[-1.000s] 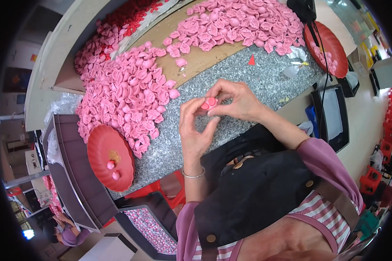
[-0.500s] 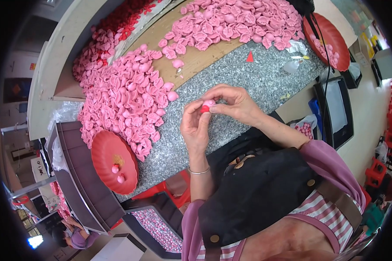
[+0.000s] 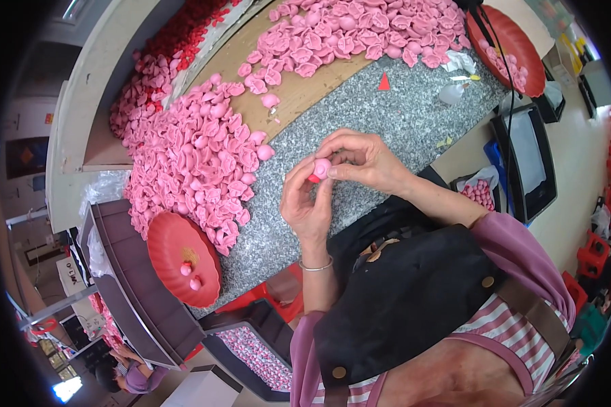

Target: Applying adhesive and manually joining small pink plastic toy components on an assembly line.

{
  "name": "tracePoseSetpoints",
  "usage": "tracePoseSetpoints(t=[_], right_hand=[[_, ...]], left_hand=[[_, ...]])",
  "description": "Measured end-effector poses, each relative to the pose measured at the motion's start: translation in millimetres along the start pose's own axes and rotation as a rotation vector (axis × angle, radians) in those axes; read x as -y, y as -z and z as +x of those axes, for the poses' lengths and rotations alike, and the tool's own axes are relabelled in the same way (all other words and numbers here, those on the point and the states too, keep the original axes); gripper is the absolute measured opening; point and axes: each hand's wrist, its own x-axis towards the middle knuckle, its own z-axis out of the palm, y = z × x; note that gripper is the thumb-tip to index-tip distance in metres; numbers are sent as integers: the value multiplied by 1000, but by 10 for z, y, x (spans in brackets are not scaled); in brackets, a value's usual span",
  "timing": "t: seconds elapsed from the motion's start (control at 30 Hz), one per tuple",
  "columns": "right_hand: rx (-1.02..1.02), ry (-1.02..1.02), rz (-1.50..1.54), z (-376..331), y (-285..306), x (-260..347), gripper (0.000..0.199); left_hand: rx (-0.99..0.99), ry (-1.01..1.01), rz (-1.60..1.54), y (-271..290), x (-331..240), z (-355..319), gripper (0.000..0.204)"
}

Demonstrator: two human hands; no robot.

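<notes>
Above the grey speckled tabletop (image 3: 387,108), my two hands meet at a small rounded pink piece (image 3: 322,167) with a bit of red (image 3: 313,179) at its lower left. My right hand (image 3: 370,163) pinches the pink piece between thumb and fingertips. Closed around its left side is my left hand (image 3: 305,207), the fingers bent and partly hiding the red bit. Left of my hands lies a large heap of pink petal-like cupped pieces (image 3: 183,156), with round pink ones mixed in. A scalloped red dish (image 3: 163,254) at the near left holds two small pink-and-red pieces.
More pink pieces (image 3: 360,34) cover the far side, and red ones (image 3: 183,41) fill the far left. Another red dish (image 3: 533,57) stands far right, near a black cable (image 3: 512,102). A box of small pink-and-white pieces (image 3: 258,356) sits below the table. A co-worker (image 3: 139,376) is at lower left.
The piece between my fingers has turned: more of its round pink side shows and less of the red. Both hands stay together in nearly the same place.
</notes>
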Motion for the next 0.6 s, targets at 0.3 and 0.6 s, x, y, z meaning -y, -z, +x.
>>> tracePoseSetpoints(t=[0.3, 0.6], right_hand=[[-1, -52, 20, 11, -18, 13, 16], [44, -69, 26, -24, 14, 6, 12]], left_hand=[[-61, -78, 98, 23, 49, -87, 32], [-40, -153, 153, -11, -44, -88, 28]])
